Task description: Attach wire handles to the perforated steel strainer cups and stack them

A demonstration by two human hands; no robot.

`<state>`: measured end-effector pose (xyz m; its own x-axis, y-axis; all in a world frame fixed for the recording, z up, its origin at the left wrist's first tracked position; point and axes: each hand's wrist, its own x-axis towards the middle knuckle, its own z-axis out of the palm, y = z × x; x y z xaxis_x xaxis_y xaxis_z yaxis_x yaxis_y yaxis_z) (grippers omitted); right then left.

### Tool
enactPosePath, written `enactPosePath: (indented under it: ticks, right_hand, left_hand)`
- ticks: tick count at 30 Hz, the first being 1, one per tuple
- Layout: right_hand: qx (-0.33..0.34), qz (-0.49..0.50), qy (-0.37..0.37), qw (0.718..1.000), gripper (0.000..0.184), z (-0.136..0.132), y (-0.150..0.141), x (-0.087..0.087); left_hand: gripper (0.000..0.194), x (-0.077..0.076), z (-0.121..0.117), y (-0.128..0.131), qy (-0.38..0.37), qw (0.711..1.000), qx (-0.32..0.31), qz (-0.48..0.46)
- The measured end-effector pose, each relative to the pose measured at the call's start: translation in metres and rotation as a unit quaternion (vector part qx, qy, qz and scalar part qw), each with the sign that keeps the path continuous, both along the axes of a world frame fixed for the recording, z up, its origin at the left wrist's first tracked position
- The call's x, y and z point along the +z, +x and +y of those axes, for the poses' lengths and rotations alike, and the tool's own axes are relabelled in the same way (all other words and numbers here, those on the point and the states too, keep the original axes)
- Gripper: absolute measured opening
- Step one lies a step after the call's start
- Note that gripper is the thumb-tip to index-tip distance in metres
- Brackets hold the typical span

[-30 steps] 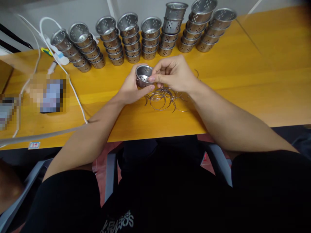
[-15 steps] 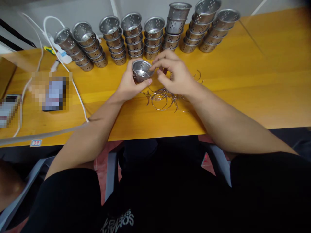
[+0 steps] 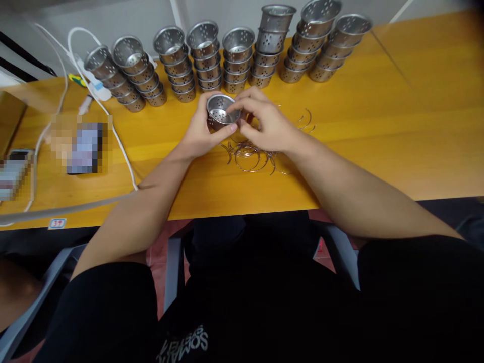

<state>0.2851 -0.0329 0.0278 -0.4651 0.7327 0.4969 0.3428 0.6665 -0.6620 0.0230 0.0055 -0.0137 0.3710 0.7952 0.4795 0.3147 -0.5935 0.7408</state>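
Observation:
In the head view, my left hand is wrapped around a small perforated metal strainer basket, its thumb along the near side. The basket's open top faces up and toward me. My right hand is at the basket's right side, the index finger reaching over the rim into it and the thumb outside near the rim. Whether a thin wire is also between those fingers I cannot make out. Below the right hand, a loose pile of thin curved metal wires lies on the table, partly covered by the hand.
Several stacks of similar strainer baskets line the back of the yellow table. On the left lie a blurred phone, another phone, a white cable and a power strip. Part of another person shows at lower left.
My right hand has shifted slightly left and its index finger now reaches further into the basket. My left hand and the basket have barely moved.

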Motion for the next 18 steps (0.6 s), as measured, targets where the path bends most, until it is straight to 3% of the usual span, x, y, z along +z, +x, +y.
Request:
enactPosePath:
  ticks: [5, 10, 18]
  right_hand:
    - [-0.064, 0.048, 0.025, 0.996, 0.034, 0.015, 0.012, -0.002]
    - [-0.096, 0.086, 0.056, 0.990, 0.039, 0.038, 0.026, -0.011]
    - [-0.092, 0.064, 0.037, 0.993, 0.040, 0.037, 0.025, -0.013]
  left_hand:
    - [0.101, -0.006, 0.024, -0.030, 0.046, 0.997, 0.066, 0.005]
    - [0.109, -0.017, 0.050, -0.058, 0.014, 0.995, 0.095, 0.001]
    - [0.107, -0.039, 0.081, -0.064, -0.025, 0.994, 0.103, 0.003]
